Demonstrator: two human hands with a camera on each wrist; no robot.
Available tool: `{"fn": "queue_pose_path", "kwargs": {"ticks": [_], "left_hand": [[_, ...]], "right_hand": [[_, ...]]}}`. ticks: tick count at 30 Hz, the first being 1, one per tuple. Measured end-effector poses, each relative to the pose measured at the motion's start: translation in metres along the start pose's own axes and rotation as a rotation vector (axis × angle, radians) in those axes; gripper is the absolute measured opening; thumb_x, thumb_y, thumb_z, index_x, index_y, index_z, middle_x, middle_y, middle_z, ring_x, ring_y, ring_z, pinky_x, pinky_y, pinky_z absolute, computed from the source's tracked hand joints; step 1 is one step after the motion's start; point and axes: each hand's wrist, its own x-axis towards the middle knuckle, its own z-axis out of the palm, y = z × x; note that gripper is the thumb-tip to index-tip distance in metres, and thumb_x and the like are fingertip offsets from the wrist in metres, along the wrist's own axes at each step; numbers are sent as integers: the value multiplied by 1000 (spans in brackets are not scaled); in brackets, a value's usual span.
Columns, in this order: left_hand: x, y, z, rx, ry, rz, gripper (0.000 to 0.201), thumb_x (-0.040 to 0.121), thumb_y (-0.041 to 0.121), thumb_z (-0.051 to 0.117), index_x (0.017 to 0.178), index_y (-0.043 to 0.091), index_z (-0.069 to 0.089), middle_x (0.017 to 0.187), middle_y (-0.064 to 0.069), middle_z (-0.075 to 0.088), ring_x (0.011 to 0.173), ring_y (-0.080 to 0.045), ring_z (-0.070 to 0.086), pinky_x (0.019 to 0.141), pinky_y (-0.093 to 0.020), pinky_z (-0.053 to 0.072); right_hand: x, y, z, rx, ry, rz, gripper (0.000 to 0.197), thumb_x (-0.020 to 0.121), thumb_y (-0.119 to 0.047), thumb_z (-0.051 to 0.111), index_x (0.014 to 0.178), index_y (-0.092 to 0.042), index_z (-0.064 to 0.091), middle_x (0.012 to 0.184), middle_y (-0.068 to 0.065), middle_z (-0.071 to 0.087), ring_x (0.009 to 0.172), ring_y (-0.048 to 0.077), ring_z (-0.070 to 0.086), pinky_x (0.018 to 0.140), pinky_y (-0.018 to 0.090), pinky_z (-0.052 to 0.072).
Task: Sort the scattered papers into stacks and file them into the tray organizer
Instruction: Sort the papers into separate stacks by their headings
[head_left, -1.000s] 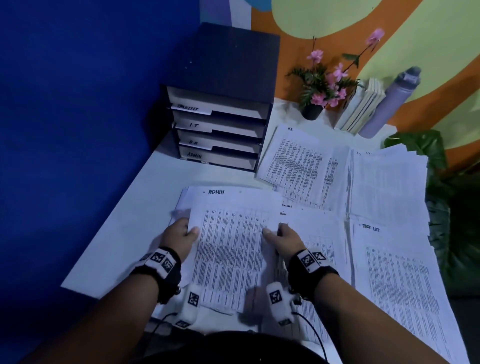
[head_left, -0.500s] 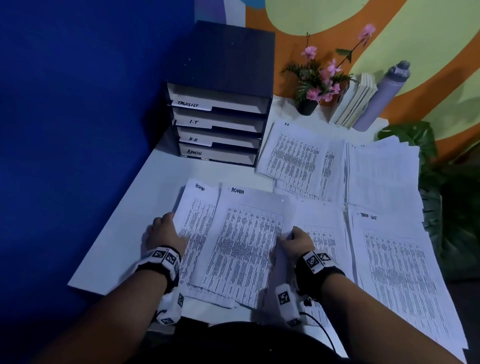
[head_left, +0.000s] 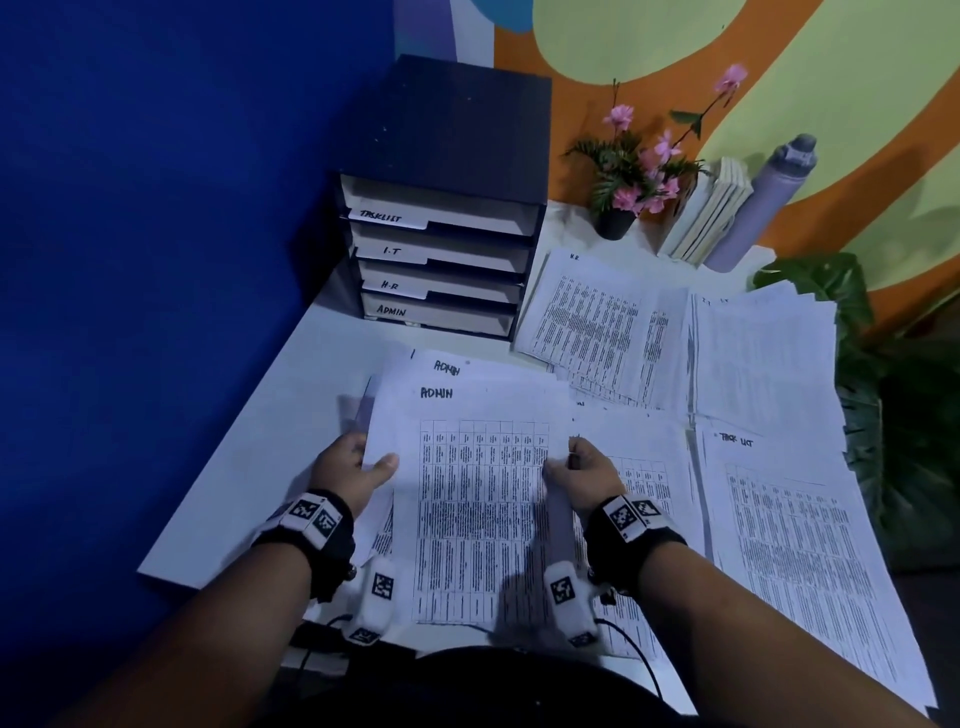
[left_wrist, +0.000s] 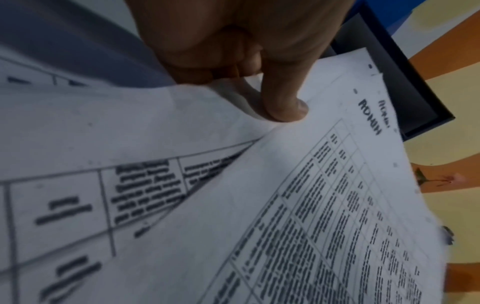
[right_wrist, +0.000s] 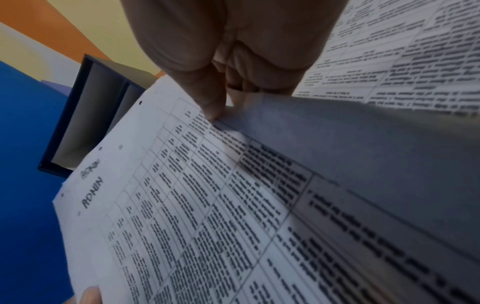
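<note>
**Both hands gripping the ADMIN sheets in front of the tray organizer**

The left hand (head_left: 349, 470) is pinching the left edge of the ADMIN stack (head_left: 480, 499), thumb lying on top and fingers tucked beneath. The right hand (head_left: 582, 475) is pinching the opposite edge in the same way. The stack is being held in front of the tray organizer (head_left: 441, 208), its top sheet overlapping a second ADMIN sheet beneath. The organizer is standing at the far left of the white tabletop (head_left: 249, 467), its four trays reading TASKLIST, I.T, H.R and ADMIN from top to bottom. Right of the organizer, the H.R papers (head_left: 597, 322) are lying flat, and the task list papers (head_left: 795, 545) are spreading nearer, farther right. Behind those, also right of the organizer, a flower pot (head_left: 615, 223), leaning books (head_left: 709, 215) and a grey bottle (head_left: 763, 202) are standing.
</note>
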Motion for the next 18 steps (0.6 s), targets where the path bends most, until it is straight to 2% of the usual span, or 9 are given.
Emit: {"fn": "queue_pose_path", "kwargs": {"ticks": [3,5,7,9,12,15,17,18], "left_hand": [[-1,3,0,40,45,13,9,91,23,62,92,14,60,86,1,65,83,-20,60,79,-27,44],[3,0,-1,126,84,2,24,96,29,51,88,8,60,82,-9,64,79,-23,56,73,-29,41],[7,-2,-3,169,112,-1,32,97,29,47,91,1,59,84,-20,62,76,-24,53,69,-30,39],[9,-3,-2,174,108,1,31,98,27,45,92,-1,59,80,-17,57,75,-23,49,68,-30,37],[6,0,6,143,38,22,25,99,22,44,88,5,59,78,-8,56,75,-21,48,70,-27,36],[6,1,17,75,0,48,24,99,20,43,86,6,59,78,-6,55,77,-18,47,69,-25,35],[6,4,19,151,8,47,21,99,20,45,95,9,62,90,-7,60,84,-20,51,72,-24,38],[8,2,18,253,33,58,21,97,21,49,108,10,63,105,-9,61,94,-22,55,80,-25,41]], "right_hand": [[-1,-2,1,8,36,16,17,81,-21,61,70,-13,51,62,8,56,59,22,56,58,38,54],[-1,-2,-1,3,72,17,26,81,-24,60,63,-17,43,59,8,52,58,20,53,55,33,48],[0,1,-3,18,89,34,32,83,-25,61,60,-19,39,57,6,49,58,20,52,54,32,44],[0,2,-4,77,92,42,35,82,-28,62,58,-20,38,58,7,45,58,19,48,55,33,43],[0,-1,-3,133,55,28,29,76,-36,61,67,-16,42,62,10,48,59,21,49,57,41,48],[-3,-8,-1,180,46,21,2,83,-20,61,84,-19,60,69,12,60,61,26,58,63,50,56],[-3,-9,-2,156,72,21,8,82,-15,61,88,-10,62,70,13,61,62,25,59,63,50,57],[-3,-9,-3,141,77,20,10,81,-13,61,89,-7,61,70,13,61,62,24,59,63,48,57]]}}
